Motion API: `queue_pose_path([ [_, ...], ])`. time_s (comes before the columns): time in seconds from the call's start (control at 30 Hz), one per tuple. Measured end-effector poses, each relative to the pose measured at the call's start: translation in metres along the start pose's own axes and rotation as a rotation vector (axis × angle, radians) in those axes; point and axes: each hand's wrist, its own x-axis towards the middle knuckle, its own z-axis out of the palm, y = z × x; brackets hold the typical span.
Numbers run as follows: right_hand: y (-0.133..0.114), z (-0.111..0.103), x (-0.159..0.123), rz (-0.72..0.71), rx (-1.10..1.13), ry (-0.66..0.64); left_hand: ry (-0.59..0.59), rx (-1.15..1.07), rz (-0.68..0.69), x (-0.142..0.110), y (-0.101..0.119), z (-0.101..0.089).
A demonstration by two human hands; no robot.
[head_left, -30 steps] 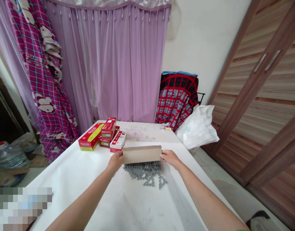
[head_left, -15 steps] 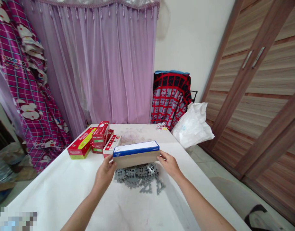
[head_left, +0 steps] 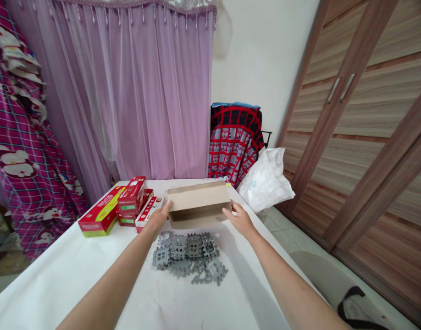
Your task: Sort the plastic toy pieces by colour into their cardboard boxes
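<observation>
Between my two hands is a cardboard box [head_left: 198,197], tilted so that its plain brown open inside faces me. My left hand [head_left: 158,219] is closed on its left end. At the opposite end, my right hand [head_left: 240,221] grips the edge with thumb and fingers. Just below the box, on the white table, lies a heap of grey plastic building pieces [head_left: 186,250] with notched edges and square lattice openings. Some of them stand in a row at the back, while flat ones spread toward me. The outer face of the box is hidden.
At the left of the table [head_left: 103,279] stand a red-and-yellow box [head_left: 102,211], stacked red boxes [head_left: 131,201] and a white-and-red box [head_left: 149,213]. A white plastic bag [head_left: 267,181] is at the far right edge. Wooden wardrobe doors [head_left: 351,137] rise on the right.
Both hands have raised the box and moved it farther from me, turning it so that its open brown inside shows instead of the blue-and-white face. More of the grey pieces is uncovered.
</observation>
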Motion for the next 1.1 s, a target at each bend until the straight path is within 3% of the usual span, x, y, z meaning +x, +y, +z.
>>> queue_pose_path([
  [0.13, 0.013, -0.006, 0.009, 0.265, -0.420, -0.165, -0.082, -0.066, -0.033, 0.011, 0.000, 0.018],
  [0.23, 0.024, -0.007, 0.030, 0.425, -0.460, -0.240, -0.026, -0.090, 0.016, 0.006, -0.010, 0.019],
  [0.4, 0.040, 0.009, 0.084, 0.610, -0.417, -0.276, 0.101, -0.085, 0.047, -0.027, -0.058, -0.007],
  [0.6, 0.057, 0.046, 0.125, 0.709, -0.272, -0.190, 0.216, -0.084, -0.093, -0.059, -0.126, -0.041],
  [0.7, 0.066, 0.055, 0.112, 0.707, -0.223, -0.164, 0.265, -0.153, -0.120, -0.061, -0.141, -0.045],
  [0.83, 0.076, 0.059, 0.059, 0.669, -0.153, -0.132, 0.271, -0.155, -0.124, -0.060, -0.141, -0.048],
  [0.97, 0.092, 0.058, 0.007, 0.543, -0.083, 0.001, 0.288, -0.138, -0.107, -0.062, -0.139, -0.049],
  [1.0, 0.096, 0.057, -0.001, 0.480, -0.031, 0.079, 0.293, -0.132, -0.103, -0.063, -0.139, -0.049],
  [1.1, 0.103, 0.053, -0.014, 0.433, 0.067, 0.128, 0.325, -0.088, -0.099, -0.060, -0.139, -0.055],
])
